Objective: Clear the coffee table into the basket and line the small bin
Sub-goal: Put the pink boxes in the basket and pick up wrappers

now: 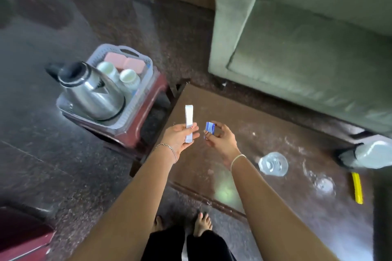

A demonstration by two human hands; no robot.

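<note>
Two hands reach over the near-left part of a brown table (244, 116). L hand (180, 136) pinches a long white sachet (188, 121), upright. R hand (222, 142) pinches a small blue packet (210, 130). Looks like the clearing step, partway: a clear glass (273, 163) & yellow stick (357, 187) lie on the table at R. Next, prob.: carry both packets left to the basket (146, 63), dropping them beside the kettle (91, 89).
</note>
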